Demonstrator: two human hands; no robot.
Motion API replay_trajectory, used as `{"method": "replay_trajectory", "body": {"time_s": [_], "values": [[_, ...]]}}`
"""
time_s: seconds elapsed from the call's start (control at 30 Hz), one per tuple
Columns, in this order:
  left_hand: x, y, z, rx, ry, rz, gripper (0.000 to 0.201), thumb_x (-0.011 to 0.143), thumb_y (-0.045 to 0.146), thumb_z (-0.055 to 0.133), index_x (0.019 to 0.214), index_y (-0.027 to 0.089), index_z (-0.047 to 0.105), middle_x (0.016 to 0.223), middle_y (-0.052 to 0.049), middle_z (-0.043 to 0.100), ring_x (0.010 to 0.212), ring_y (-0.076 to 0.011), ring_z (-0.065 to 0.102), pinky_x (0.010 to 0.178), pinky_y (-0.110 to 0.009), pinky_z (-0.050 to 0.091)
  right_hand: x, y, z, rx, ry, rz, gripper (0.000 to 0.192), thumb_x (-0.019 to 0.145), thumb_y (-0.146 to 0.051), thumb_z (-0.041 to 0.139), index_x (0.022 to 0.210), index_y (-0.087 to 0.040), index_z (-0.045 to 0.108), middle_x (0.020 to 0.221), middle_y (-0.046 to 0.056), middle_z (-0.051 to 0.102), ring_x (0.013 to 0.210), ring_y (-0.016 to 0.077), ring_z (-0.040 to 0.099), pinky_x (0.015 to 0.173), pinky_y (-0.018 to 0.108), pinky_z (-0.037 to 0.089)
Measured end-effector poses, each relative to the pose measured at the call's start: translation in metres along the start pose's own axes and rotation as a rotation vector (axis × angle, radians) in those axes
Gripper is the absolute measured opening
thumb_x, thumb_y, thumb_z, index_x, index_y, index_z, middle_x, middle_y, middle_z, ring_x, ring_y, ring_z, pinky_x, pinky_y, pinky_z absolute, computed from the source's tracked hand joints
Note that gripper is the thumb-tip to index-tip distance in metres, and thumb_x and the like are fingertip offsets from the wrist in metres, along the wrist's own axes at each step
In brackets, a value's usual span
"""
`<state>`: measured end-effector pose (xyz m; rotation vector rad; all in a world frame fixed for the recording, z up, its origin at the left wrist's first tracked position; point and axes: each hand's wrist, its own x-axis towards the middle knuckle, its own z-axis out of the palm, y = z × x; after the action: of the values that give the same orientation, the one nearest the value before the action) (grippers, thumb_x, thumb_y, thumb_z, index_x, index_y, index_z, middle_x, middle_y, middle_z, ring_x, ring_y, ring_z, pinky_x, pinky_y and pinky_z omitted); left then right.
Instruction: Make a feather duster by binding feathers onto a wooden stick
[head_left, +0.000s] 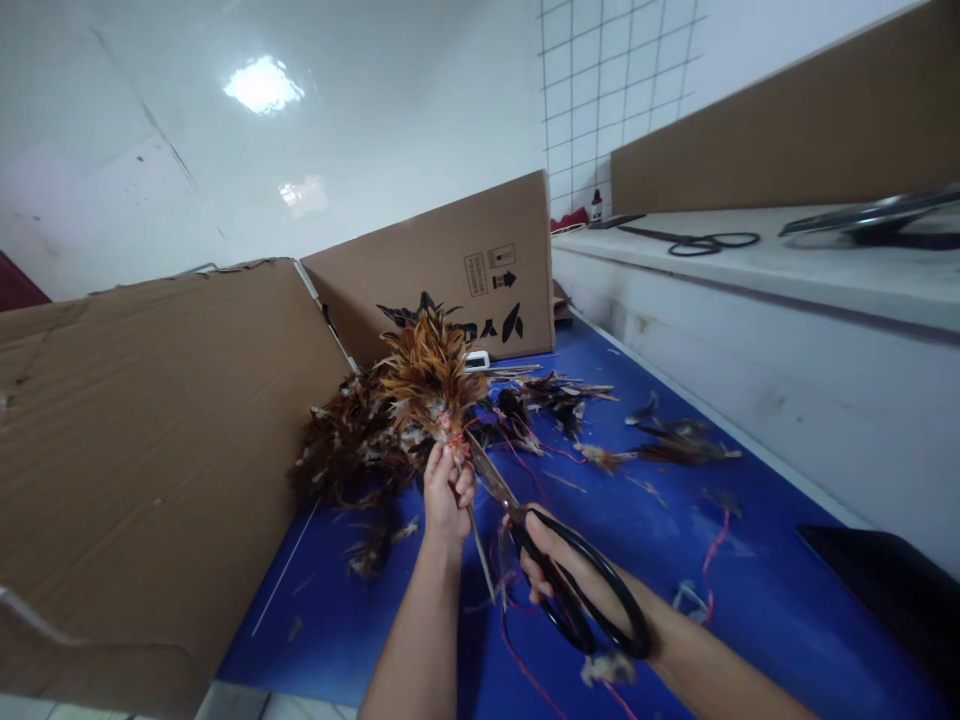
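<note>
My left hand (448, 490) is closed around the base of an upright bundle of brown and black feathers (431, 365). Red string (456, 440) is wound about the bundle just above my fingers, and a thin stick (481, 555) slants down below them. In my right hand (544, 555) are large scissors (592, 585) with black loop handles. Their blades reach up and left to the string beside my left hand; whether they are fully closed I cannot tell. Pinkish-red string trails over the blue table surface under both hands.
A pile of loose feathers (341, 440) lies against the cardboard box (150, 430) at left. More feathers (679, 442) and thin sticks are scattered on the blue table (630, 520). Other scissors (701, 243) rest on the white ledge (817, 255). A dark flat object (877, 580) sits at right.
</note>
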<state>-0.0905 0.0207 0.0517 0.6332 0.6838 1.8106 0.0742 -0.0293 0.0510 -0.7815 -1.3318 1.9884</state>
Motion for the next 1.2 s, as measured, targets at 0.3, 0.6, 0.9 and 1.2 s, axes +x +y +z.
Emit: {"method": "replay_trajectory", "body": {"time_s": [0.3, 0.6, 0.9, 1.2], "values": [[0.001, -0.003, -0.002, -0.002, 0.011, 0.016, 0.028, 0.069, 0.029, 0.071, 0.078, 0.018, 0.047, 0.063, 0.006, 0.049, 0.035, 0.0009, 0.026, 0.031, -0.014, 0.008, 0.013, 0.008, 0.001, 0.013, 0.019, -0.04, 0.041, 0.08, -0.063, 0.046, 0.082, -0.023, 0.04, 0.059, -0.009, 0.042, 0.043, 0.0052, 0.036, 0.045, 0.019, 0.035], [0.002, -0.004, -0.004, 0.017, -0.005, 0.014, 0.029, 0.07, 0.034, 0.071, 0.076, 0.019, 0.045, 0.059, 0.007, 0.049, 0.033, 0.0011, 0.025, 0.031, -0.013, 0.008, 0.018, 0.012, 0.001, 0.017, 0.025, -0.034, 0.04, 0.08, -0.062, 0.048, 0.082, -0.023, 0.038, 0.056, -0.01, 0.039, 0.039, 0.0039, 0.032, 0.039, 0.017, 0.03], [0.002, -0.006, -0.005, -0.012, -0.014, -0.007, 0.028, 0.072, 0.03, 0.069, 0.077, 0.02, 0.044, 0.06, 0.006, 0.052, 0.032, 0.001, 0.025, 0.032, -0.013, 0.007, 0.021, 0.017, -0.004, -0.05, 0.054, -0.079, 0.036, 0.082, -0.058, 0.047, 0.084, -0.023, 0.04, 0.054, -0.011, 0.036, 0.038, 0.0033, 0.03, 0.037, 0.016, 0.029], [0.002, -0.006, -0.005, -0.035, 0.016, -0.02, 0.027, 0.073, 0.027, 0.067, 0.081, 0.021, 0.042, 0.058, 0.005, 0.053, 0.031, 0.0001, 0.027, 0.033, -0.013, 0.006, 0.021, 0.02, -0.006, -0.111, 0.071, -0.107, 0.035, 0.083, -0.057, 0.047, 0.083, -0.023, 0.038, 0.055, -0.01, 0.034, 0.038, 0.0036, 0.029, 0.036, 0.016, 0.029]]}}
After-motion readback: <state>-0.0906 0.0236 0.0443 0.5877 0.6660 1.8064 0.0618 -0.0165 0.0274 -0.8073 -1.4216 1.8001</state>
